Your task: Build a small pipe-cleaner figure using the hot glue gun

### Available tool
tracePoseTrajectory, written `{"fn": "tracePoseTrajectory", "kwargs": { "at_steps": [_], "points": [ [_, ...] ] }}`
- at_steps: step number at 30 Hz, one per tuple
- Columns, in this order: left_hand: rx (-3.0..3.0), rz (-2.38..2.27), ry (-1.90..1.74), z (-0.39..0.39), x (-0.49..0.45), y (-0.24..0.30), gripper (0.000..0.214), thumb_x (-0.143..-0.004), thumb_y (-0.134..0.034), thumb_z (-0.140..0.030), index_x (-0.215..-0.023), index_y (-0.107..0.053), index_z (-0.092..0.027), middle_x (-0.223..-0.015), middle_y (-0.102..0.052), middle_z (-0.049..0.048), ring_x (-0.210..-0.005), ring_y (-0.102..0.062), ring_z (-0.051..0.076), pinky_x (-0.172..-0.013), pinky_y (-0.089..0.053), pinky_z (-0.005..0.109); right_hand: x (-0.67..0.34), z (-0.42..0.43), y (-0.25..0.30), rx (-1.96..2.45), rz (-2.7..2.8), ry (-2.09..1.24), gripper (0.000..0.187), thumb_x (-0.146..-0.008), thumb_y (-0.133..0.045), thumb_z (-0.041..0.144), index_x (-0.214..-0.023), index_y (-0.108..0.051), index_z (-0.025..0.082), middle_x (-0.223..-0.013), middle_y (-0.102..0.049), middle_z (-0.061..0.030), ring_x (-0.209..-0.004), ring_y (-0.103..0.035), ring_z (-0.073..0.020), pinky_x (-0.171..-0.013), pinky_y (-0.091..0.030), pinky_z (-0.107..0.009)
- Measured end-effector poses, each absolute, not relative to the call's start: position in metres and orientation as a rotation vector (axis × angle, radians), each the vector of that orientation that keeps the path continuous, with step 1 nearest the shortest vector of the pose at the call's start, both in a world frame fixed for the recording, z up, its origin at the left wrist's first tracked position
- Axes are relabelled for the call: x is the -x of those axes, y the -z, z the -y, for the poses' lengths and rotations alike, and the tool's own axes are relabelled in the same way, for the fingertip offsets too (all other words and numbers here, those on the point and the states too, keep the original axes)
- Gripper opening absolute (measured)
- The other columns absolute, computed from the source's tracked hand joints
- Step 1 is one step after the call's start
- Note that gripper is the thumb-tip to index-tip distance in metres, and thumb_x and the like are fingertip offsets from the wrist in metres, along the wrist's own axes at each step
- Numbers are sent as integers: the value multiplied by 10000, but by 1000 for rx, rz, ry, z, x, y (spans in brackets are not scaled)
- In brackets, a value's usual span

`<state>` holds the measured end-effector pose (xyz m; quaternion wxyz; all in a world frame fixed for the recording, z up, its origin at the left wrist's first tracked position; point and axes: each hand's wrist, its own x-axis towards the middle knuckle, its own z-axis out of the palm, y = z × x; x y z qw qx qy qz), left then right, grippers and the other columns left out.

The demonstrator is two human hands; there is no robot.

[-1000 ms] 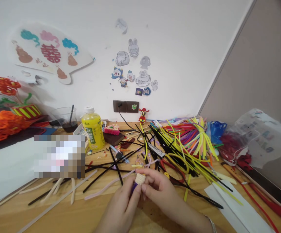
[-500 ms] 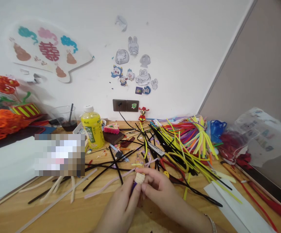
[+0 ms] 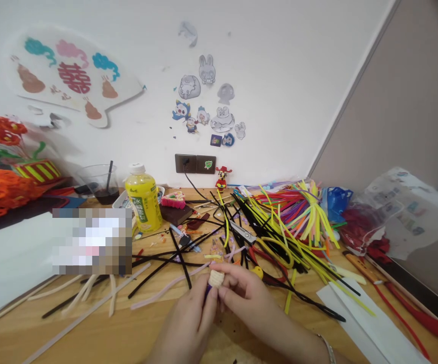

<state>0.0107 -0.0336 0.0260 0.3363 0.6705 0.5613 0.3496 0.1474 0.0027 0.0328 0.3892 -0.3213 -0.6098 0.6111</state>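
Both hands are closed in a pinch around one item. The left hand and the right hand meet at the fingertips and grip a small cream pipe-cleaner coil, which sits just above the fingers, with a purple pipe-cleaner stem running down between them. The grip is partly hidden by the fingers.

Both forearms come in from the bottom of the view, angled toward each other, and a metal bangle is on the right wrist. The hands hover over a wooden table.

A pale pink pipe cleaner lies just left of the coil, and black pipe cleaners are scattered beyond the left hand. A small yellow piece lies just beyond the right hand. Metal-bladed scissors lie ahead of the hands, with a heap of yellow pipe cleaners beyond the right hand. Nothing obstructs the hands.
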Motion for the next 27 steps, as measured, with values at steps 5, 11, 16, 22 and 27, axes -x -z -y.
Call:
{"fn": "tracePoseTrajectory", "kwargs": {
  "at_steps": [5,11,16,22,27],
  "points": [
    [-1740,-1463,-965,33,-11,-24,276,-878,-312,-362,-960,-514,-192,-719,-638,48,-627,-582,202,-571,-419,273,-146,-2,-32,818,1522,-1576,314,-721,-555,218,-1028,-571,151,-607,-481,47,-533,-492,-94,-537,-416,-234],
    [-1677,-1398,-1102,32,-13,-27,279,-863,-334,-353,-922,-549,-185,-726,-647,47,-660,-590,198,-616,-447,269,-150,-4,-33,728,1535,-1608,334,-751,-581,269,-1064,-559,157,-641,-482,38,-558,-481,-92,-559,-392,-235],
    [-1661,-1381,-1131,34,-13,-34,299,-853,-341,-365,-880,-581,-188,-609,-589,8,-550,-530,176,-514,-422,243,-157,-9,-30,696,1628,-1525,357,-754,-621,301,-1090,-578,190,-635,-430,52,-568,-399,-81,-547,-321,-218],
    [-1657,-1320,-1167,35,-14,-39,318,-863,-350,-366,-940,-603,-190,-597,-572,-5,-544,-513,164,-517,-429,231,-158,-10,-31,709,1624,-1522,368,-764,-611,380,-1075,-578,186,-653,-448,41,-589,-419,-94,-558,-335,-230],
    [-1673,-1293,-1183,36,-13,-42,308,-859,-368,-344,-1015,-598,-211,-773,-649,30,-652,-566,177,-660,-474,251,-156,-8,-32,777,1607,-1472,347,-758,-610,390,-1038,-591,186,-641,-441,40,-590,-423,-101,-564,-340,-240]
  ]
}}
